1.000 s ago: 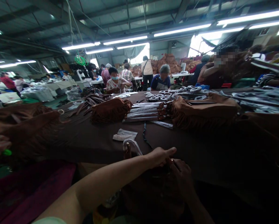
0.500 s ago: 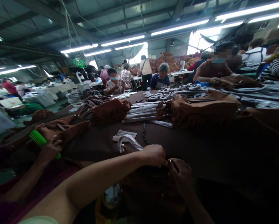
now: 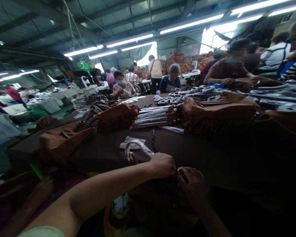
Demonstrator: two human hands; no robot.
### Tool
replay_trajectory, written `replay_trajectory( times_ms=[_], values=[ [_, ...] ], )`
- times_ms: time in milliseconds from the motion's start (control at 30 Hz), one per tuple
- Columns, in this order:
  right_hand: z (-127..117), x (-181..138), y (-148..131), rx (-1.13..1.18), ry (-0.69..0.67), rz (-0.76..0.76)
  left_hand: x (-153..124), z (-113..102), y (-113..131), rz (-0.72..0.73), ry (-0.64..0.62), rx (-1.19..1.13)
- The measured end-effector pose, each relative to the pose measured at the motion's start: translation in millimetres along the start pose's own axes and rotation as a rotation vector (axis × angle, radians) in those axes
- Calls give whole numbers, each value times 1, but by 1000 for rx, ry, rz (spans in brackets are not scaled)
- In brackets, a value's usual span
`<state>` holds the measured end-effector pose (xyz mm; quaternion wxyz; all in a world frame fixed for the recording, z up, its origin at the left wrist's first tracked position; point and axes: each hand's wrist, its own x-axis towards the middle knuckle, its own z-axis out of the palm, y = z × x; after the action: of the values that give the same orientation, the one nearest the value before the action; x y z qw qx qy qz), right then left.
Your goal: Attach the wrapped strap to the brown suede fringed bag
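My left hand (image 3: 162, 165) and my right hand (image 3: 192, 187) meet at the near edge of the dark brown table (image 3: 212, 154). Both are closed, pinching a dark brown suede piece (image 3: 160, 197) that lies in shadow below them. What exactly the fingers grip is too dark to make out. A strap wrapped in clear plastic (image 3: 135, 148) curls up just left of my left hand. A white folded packet (image 3: 133, 142) lies behind it.
Fringed brown suede bags (image 3: 214, 113) (image 3: 117, 116) and plastic-wrapped straps (image 3: 153, 118) are piled mid-table. Another brown bag (image 3: 61, 141) lies at the left, where a neighbour's arm (image 3: 26, 207) holds a green comb (image 3: 36, 171). Several workers sit at the far tables.
My hands have stayed together on the suede piece, shifting slightly. The neighbour's hand with the green comb has dropped from the brown bag toward the lower left.
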<state>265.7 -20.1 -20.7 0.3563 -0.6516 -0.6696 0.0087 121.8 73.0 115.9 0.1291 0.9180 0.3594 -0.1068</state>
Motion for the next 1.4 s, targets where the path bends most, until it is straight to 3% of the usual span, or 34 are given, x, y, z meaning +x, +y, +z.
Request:
replay_trajectory(
  times_ms=[133, 267, 533, 633, 733, 933, 1233, 1300, 1400],
  values=[
    [-1, 0, 1, -11, -2, -17, 0, -2, 3, 10, 2, 10],
    [-2, 0, 4, -25, 4, -63, 0, -1, 3, -70, -1, -90],
    [-11, 2, 4, -56, 12, -123, 20, 39, -18, -225, -44, -804],
    [-16, 4, 3, -42, -11, -128, 29, 50, -20, -236, -2, -956],
    [-20, 7, 2, -35, -69, -130, 33, 46, -20, -223, -19, -1033],
    [-27, 8, -6, 46, -106, -13, 22, 24, -7, -63, -67, -1059],
    [-33, 5, -31, 534, -277, 345, -4, 30, 3, 5, -3, -748],
    [-29, 5, -35, 470, -278, 365, -8, 25, 1, -13, -24, -623],
    [-21, 5, -41, 254, -238, 280, -14, 17, -4, -29, -139, -583]
  ],
)
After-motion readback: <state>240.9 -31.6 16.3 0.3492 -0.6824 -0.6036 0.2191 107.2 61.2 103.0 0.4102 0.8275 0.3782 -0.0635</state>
